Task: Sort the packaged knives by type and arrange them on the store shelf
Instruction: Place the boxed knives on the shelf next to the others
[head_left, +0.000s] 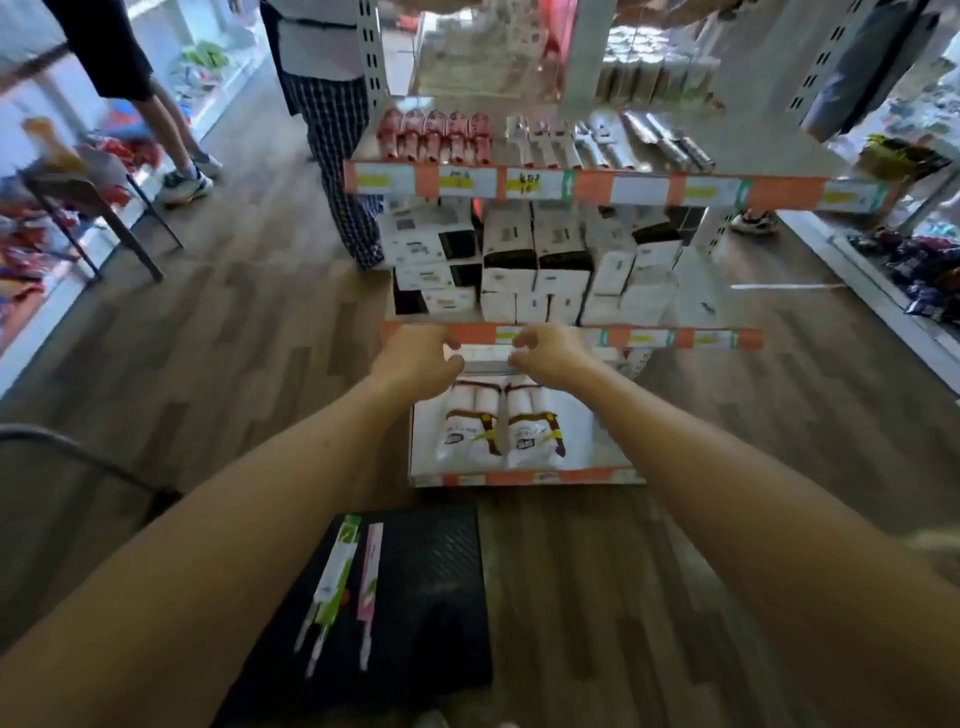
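Note:
Three packaged knives lie on a black tray (441, 571) on the floor near me: a green one (340, 571), a pink one (370, 577) and a pale one beside the green. On the top shelf (644, 189) stand a row of red-packed knives (434, 136), pale-packed knives (545, 143) and steel-handled ones (660, 137). My left hand (415, 358) and my right hand (553, 353) reach forward side by side at the middle shelf's orange rail (691, 339). Their fingers are loosely curled towards each other, and I see nothing held in them. The frame is blurred.
White and black boxes (535, 265) fill the middle shelf. White bags (498, 426) lie on the bottom shelf. A person in checked trousers (337, 156) stands left of the rack, another person's legs (176, 135) farther left. A stool (104, 218) stands left.

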